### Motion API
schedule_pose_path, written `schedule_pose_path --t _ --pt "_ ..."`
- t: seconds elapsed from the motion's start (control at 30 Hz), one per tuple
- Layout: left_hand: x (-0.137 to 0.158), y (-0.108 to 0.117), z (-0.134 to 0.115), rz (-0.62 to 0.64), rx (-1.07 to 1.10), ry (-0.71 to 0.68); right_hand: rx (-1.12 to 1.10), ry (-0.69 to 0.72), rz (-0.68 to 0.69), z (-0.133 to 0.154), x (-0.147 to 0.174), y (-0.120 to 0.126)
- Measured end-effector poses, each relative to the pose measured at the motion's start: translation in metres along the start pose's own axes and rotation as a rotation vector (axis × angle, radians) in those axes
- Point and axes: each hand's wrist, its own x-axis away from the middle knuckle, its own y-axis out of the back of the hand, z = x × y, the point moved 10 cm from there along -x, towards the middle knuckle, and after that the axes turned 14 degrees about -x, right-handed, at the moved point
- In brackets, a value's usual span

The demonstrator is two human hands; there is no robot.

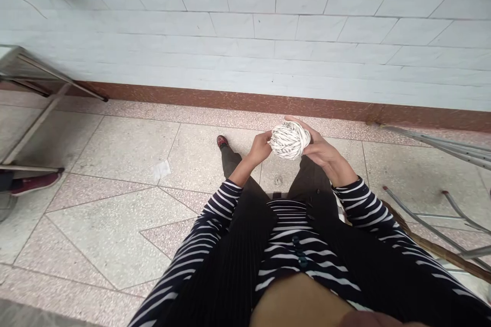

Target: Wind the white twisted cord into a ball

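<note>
A pale tiled wall is rising ahead of both hands, its foot edged by a reddish-brown baseboard running across just beyond them. Below, a speckled floor with inlaid pink shapes is spreading under the hands and stretching widest to their left, as far as a metal-legged frame standing well apart. To their right, grey metal tubes with red end caps are bounding a narrower stretch of floor. Striped sleeves are reaching forward to the two bare hands, which are facing each other across one thing. The right hand is cupping its far and right sides, thumb nearer the body; the left hand is pressing its fingers to the left side. Between them, above the floor, they are holding a ball of cord: roundish, off-white, its thick strands crossing in many directions with dark lines showing between. Left of the left hand, a whitish scrap is lying on the floor.
</note>
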Motion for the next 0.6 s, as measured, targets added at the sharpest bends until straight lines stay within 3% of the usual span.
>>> schedule_pose_path --t 0.13,0.23,0.33,0.43,0.53,0.6 --pt "0.005 -0.011 0.020 0.036 -0.092 0.095 -0.009 0.019 -0.048 0.004 -0.002 0.008" --pt "0.016 -0.022 0.023 0.102 -0.168 0.065 0.014 0.116 -0.116 0.018 -0.003 0.019" --pt "0.029 -0.033 0.013 0.196 -0.227 0.002 0.085 0.221 -0.180 0.036 -0.007 0.032" --pt "0.036 -0.032 -0.011 0.239 -0.237 -0.052 0.292 0.309 -0.265 0.044 -0.016 0.049" --pt "0.032 -0.023 -0.034 0.237 -0.285 -0.112 0.592 0.363 -0.401 0.038 -0.019 0.068" --pt "0.027 -0.023 -0.037 0.271 -0.324 -0.120 0.730 0.386 -0.478 0.032 -0.017 0.075"
